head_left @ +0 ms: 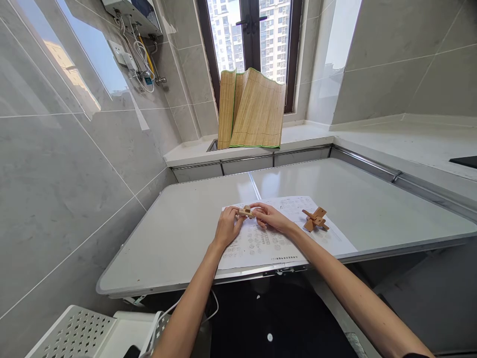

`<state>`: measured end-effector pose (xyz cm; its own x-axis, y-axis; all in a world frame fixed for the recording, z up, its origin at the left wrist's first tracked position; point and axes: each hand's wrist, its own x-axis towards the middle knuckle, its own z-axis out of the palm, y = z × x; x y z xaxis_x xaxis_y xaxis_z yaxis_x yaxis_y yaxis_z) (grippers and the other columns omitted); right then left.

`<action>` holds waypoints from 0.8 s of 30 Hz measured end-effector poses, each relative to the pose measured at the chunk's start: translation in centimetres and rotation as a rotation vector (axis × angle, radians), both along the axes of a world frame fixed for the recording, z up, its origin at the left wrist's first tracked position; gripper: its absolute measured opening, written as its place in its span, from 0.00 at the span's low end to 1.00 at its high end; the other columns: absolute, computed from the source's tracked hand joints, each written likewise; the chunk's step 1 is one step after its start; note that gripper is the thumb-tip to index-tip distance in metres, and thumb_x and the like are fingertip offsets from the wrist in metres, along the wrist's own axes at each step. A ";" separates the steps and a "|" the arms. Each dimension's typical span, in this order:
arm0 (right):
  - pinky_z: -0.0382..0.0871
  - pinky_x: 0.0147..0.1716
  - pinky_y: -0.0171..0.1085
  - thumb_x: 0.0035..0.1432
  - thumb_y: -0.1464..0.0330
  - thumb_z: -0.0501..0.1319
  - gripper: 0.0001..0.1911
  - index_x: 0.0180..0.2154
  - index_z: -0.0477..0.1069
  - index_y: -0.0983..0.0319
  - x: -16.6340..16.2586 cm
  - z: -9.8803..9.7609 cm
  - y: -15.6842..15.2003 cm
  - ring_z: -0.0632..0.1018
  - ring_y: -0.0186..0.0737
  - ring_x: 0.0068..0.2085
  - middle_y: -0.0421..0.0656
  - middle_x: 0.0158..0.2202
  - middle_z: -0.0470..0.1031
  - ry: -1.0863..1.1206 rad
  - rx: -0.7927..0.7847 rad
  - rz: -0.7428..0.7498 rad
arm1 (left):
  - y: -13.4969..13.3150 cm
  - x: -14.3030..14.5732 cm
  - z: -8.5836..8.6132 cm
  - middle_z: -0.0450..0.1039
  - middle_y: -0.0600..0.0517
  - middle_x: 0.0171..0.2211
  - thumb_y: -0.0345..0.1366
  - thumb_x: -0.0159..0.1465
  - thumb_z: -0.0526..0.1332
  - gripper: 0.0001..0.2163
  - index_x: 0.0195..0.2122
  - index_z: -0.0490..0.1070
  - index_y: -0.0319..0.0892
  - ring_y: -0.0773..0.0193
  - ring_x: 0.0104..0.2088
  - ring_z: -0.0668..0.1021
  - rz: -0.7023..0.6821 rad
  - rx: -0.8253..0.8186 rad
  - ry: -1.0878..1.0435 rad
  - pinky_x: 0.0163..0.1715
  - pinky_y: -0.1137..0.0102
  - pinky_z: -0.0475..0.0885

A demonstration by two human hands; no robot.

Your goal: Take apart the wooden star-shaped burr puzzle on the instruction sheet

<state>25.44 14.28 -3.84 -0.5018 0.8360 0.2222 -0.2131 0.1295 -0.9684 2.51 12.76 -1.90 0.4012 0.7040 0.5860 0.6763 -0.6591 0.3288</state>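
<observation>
Between my two hands, just above a printed sheet, is a small light-wood interlocking puzzle (246,211). My left hand (226,226) pinches its left end between thumb and fingers. On its right end, the fingers of my right hand (271,217) are closed, with the index finger reaching over the top. Parts of the puzzle are hidden behind my fingertips. Under both hands lies the white instruction sheet (286,243) with small line drawings, too fine to read. A darker brown wooden burr puzzle (315,219), crossed sticks locked together, rests on the sheet's right side, apart from my right hand.
The white folding table (167,238) has a seam down its middle. A rolled-out bamboo mat (259,109) leans upright on the ledge before the window. A white perforated basket (74,333) stands low at the left, with a white cable (215,303) near the table's front edge.
</observation>
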 end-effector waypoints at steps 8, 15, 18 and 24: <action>0.62 0.22 0.33 0.61 0.52 0.71 0.26 0.54 0.71 0.57 0.1 0.1 0.0 0.70 0.27 0.22 0.37 0.36 0.75 -0.037 0.041 -0.047 | 0.0 0.1 0.0 0.76 0.47 0.45 0.39 0.74 0.60 0.05 0.44 0.72 0.45 0.53 0.47 0.77 -0.003 -0.011 0.015 0.49 0.58 0.72; 0.64 0.21 0.33 0.60 0.51 0.70 0.26 0.53 0.71 0.56 0.2 0.4 -0.3 0.70 0.27 0.21 0.40 0.39 0.78 -0.083 0.063 -0.079 | 0.0 0.0 -0.2 0.77 0.47 0.43 0.40 0.74 0.60 0.05 0.43 0.72 0.45 0.53 0.46 0.77 0.005 -0.025 0.027 0.48 0.57 0.72; 0.65 0.21 0.33 0.59 0.51 0.71 0.27 0.53 0.70 0.56 0.1 0.3 -0.3 0.71 0.28 0.21 0.41 0.41 0.80 -0.101 0.073 -0.106 | 0.1 0.0 -0.2 0.77 0.47 0.43 0.41 0.74 0.59 0.06 0.43 0.72 0.46 0.53 0.46 0.77 0.010 -0.029 0.030 0.48 0.57 0.72; 0.67 0.23 0.34 0.58 0.52 0.73 0.28 0.53 0.68 0.55 0.1 0.1 -0.2 0.72 0.30 0.22 0.41 0.41 0.81 -0.121 0.098 -0.151 | 0.1 -0.1 -0.4 0.76 0.47 0.44 0.41 0.74 0.59 0.06 0.43 0.72 0.46 0.53 0.47 0.77 0.014 -0.033 0.037 0.49 0.56 0.72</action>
<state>25.55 14.06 -3.74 -0.4004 0.8810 0.2518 -0.0668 0.2460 -0.9670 2.39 12.90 -2.33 0.4127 0.7284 0.5469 0.6974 -0.6389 0.3247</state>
